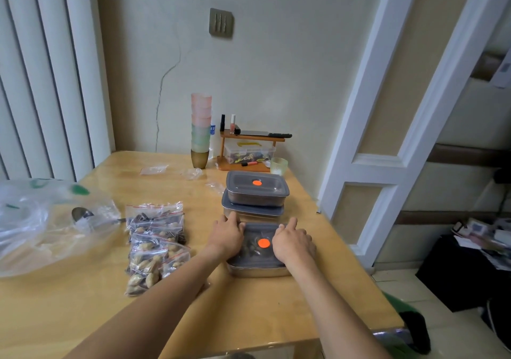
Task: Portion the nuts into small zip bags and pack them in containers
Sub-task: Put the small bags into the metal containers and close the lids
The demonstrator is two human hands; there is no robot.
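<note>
A steel container [257,271] with a grey lid and an orange dot sits near the table's right side. My left hand [227,235] lies flat on the lid's left part, fingers reaching past its far corner. My right hand [292,242] presses flat on the lid's right part. Behind it stand two more lidded containers [255,192], one stacked on the other. A pile of small zip bags filled with nuts [154,242] lies to the left of the container.
A large clear plastic bag [41,226] with a metal spoon [81,214] lies at the left. Stacked cups [201,129], a small wooden shelf [249,151], a green cup [279,165] and empty zip bags [153,169] stand at the back. The table edge runs close on the right.
</note>
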